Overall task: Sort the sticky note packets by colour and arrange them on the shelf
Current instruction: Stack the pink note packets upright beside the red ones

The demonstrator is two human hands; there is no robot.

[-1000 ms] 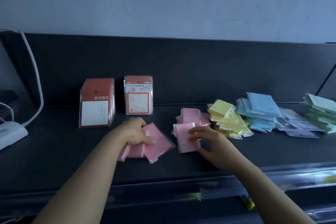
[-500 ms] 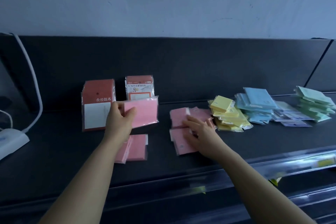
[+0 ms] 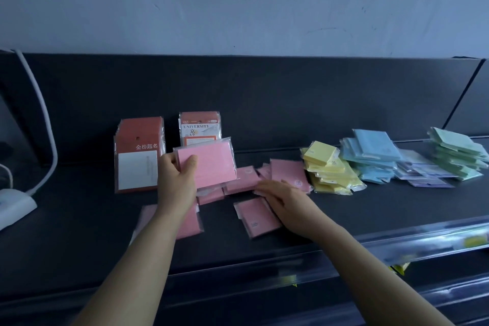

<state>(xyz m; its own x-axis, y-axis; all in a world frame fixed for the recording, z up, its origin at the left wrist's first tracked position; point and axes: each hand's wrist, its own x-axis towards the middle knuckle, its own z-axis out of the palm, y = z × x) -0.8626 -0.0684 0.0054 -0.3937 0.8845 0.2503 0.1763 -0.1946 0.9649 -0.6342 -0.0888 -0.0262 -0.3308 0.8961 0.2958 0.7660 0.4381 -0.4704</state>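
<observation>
On the shelf (image 3: 79, 219) front, pinks lie loose

Nearest, loose pink packets (image 3: 255, 217) lie scattered; the right hand (image 3: 285, 201) rests on them, fingers straight. Just behind, the left hand (image 3: 176, 180) pinches a raised pink packet (image 3: 209, 164). Farther right, yellow pile (image 3: 321, 153), blue pile (image 3: 373, 145), purple pile (image 3: 426, 178) and green pile (image 3: 455, 145) look sorted, yet untidy

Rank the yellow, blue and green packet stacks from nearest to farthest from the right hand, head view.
From the right hand:
1. yellow stack, just right of it.
2. blue stack, farther right.
3. green stack, far right.
</observation>
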